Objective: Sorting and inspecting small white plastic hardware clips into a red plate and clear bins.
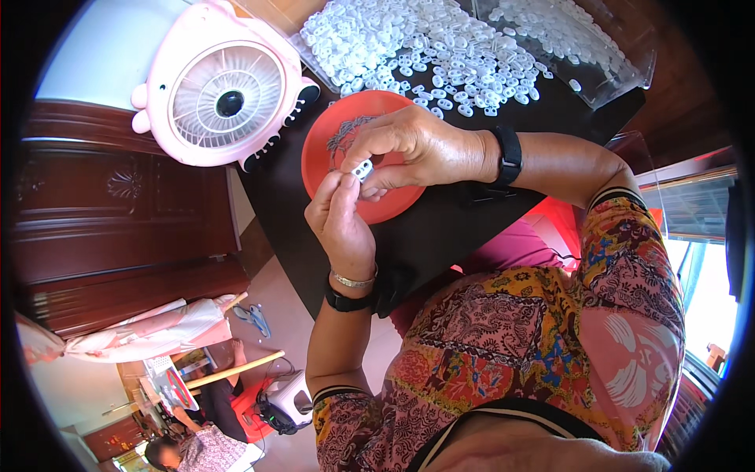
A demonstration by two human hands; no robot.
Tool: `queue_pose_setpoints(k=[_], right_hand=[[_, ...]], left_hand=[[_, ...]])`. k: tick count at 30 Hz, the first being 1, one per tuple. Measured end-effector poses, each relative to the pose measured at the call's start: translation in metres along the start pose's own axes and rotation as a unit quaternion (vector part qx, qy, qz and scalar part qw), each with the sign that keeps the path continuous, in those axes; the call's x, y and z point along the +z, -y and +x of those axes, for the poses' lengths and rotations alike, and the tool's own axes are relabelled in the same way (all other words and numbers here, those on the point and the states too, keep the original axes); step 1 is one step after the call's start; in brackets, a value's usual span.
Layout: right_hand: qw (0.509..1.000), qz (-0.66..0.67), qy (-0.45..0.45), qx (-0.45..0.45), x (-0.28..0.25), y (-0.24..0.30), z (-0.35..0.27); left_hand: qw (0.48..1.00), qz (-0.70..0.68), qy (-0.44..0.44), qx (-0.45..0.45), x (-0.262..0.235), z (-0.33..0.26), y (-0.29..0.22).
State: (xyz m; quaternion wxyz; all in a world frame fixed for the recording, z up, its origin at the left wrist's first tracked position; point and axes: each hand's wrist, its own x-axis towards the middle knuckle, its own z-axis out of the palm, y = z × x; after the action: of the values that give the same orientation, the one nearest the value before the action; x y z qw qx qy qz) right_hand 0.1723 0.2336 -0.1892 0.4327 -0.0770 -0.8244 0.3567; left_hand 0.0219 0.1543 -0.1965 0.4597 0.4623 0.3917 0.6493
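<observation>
Over an orange-red round plate (pixel 314 149), my two hands meet at one small white oval plastic piece with two dark holes (pixel 362 170). My left hand (pixel 344 220) pinches its near left end between thumb and fingertips. From the right, my right hand (pixel 409 149) grips the same piece with curled fingers and thumb, covering part of it. Small grey metal-looking parts (pixel 346 134) lie in a heap on the plate, partly behind my right hand; their exact kind is too small to tell. A large pile of similar white two-hole pieces (pixel 425 47) spreads beyond the plate.
A pink animal-shaped fan (pixel 177 47) stands left of the plate on the dark table (pixel 440 228). At the far right, a clear plastic bin (pixel 637 71) holds more white pieces. Another person (pixel 208 448) sits at the lower left, near slippers (pixel 252 321) on the floor.
</observation>
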Motion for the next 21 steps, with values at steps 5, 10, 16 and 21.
queue_pose_setpoints(k=[5,10,16,21], right_hand=[[0.998,0.056,0.001,0.021,-0.001,0.0,-0.001],[0.994,0.107,0.011,0.038,-0.001,0.0,-0.002],[0.998,0.025,0.022,0.046,-0.003,0.0,-0.003],[0.998,-0.016,0.033,0.046,-0.006,0.002,-0.001]], left_hand=[[0.999,0.031,0.006,0.038,-0.004,-0.001,0.003],[0.995,0.071,0.007,0.062,-0.007,-0.003,0.005],[0.998,0.042,0.033,0.023,-0.003,0.001,0.001],[0.997,0.064,0.015,-0.048,-0.004,0.004,0.001]])
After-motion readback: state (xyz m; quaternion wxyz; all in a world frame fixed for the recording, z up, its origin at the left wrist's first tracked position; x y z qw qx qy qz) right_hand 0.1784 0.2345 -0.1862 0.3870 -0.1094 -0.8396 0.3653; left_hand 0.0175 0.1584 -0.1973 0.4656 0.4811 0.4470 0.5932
